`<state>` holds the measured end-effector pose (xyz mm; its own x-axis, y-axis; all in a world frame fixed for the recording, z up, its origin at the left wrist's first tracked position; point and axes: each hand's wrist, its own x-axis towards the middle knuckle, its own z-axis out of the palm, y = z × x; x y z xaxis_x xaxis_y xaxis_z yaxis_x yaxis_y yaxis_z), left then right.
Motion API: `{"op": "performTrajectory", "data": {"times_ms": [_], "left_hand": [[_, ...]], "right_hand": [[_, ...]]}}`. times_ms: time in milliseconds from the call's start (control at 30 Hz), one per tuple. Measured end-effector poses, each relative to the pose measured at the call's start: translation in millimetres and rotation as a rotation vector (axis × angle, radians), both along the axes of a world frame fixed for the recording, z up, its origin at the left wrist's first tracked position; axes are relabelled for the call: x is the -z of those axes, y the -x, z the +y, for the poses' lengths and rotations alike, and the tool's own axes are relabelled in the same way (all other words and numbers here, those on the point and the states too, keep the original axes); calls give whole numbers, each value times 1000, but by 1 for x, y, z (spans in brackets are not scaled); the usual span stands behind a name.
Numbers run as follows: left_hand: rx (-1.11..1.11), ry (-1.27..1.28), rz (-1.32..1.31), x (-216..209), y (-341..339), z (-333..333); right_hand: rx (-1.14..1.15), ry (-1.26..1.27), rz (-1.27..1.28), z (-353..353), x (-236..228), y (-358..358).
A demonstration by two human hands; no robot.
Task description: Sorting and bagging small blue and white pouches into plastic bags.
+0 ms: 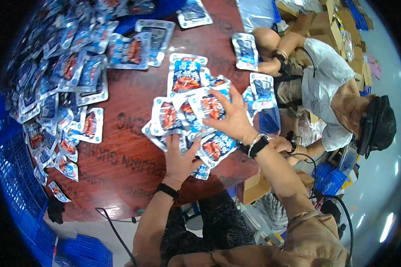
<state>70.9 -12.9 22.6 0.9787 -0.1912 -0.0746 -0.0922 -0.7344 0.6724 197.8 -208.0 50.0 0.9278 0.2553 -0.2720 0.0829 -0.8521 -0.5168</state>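
A loose pile of small flat food pouches, silvery-edged, blue and white with a reddish food picture, lies on the dark red tabletop [133, 147] in front of me. My left hand [180, 158] rests at the pile's near side, thumb and fingers spread, its fingertips touching a pouch [168, 115]. From the right, my right hand [234, 116] reaches over the pile. Its thumb and forefinger stand wide apart across another pouch [211, 108]; its remaining fingers lie farther right. One pouch [187, 73] lies face up at the pile's far edge. Overlapping pouches hide those below.
A large heap of similar pouches [71, 66] fills the left side, beside a blue crate [18, 164]. At the right sits a person [329, 80] in a dark cap, arms at the table edge near pouches [263, 90]. Cardboard boxes [318, 26] stand behind. A black cable [113, 229] hangs near my left arm.
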Motion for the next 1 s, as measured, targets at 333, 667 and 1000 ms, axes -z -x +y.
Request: {"op": "performTrajectory", "data": {"times_ms": [333, 667, 1000], "left_hand": [[334, 2, -60, 8, -60, -166], [551, -274, 37, -1, -126, -225], [-237, -136, -196, -75, -68, 18]], "right_hand": [[377, -313, 271, -221, 20, 14], [372, 78, -229, -146, -44, 89], [32, 331, -167, -129, 2, 75]]}}
